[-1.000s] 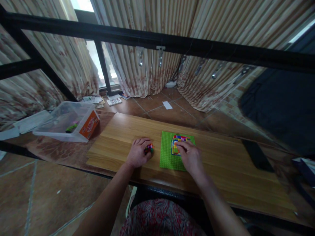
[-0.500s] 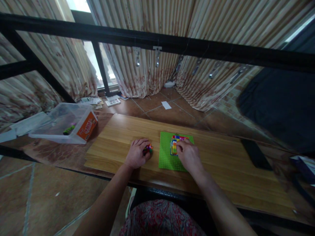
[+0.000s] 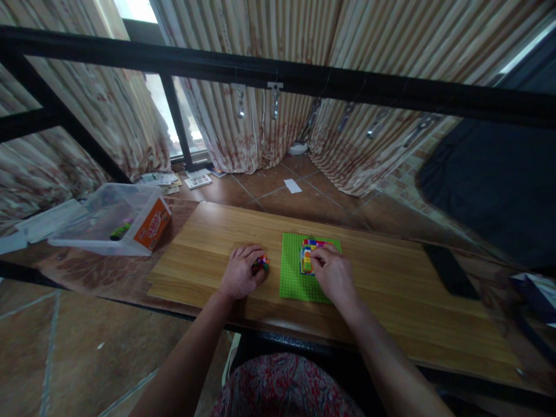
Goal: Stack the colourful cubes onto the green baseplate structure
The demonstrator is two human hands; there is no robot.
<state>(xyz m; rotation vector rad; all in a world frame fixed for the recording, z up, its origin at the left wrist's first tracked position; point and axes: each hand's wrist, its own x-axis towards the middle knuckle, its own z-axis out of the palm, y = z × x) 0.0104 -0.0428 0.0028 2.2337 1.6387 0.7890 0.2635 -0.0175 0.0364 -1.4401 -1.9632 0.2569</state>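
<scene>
A green studded baseplate (image 3: 295, 289) lies on the wooden board, with a stepped build of many-coloured toy bricks (image 3: 307, 262) on it. My right hand (image 3: 332, 269) is over the build's right side, thumb and forefinger pinched together at its top. Whatever sits between those fingertips is too small to make out. Left of the baseplate, my left hand (image 3: 242, 272) rests on the board, its fingers curled round a small cluster of loose toy bricks (image 3: 261, 263) in orange, purple, red and green. The palm hides part of that cluster.
A clear plastic box (image 3: 99, 246) with an orange label stands at the left, a few green and pink pieces inside. On the wooden board (image 3: 399, 307), a dark flat phone-like object (image 3: 452, 271) lies at the right. A black metal bar (image 3: 208, 63) crosses in front of the curtains.
The view has shifted very slightly. My right fingertips stay at the top of the brick build with barely any movement, and my left hand keeps its place round the loose bricks.
</scene>
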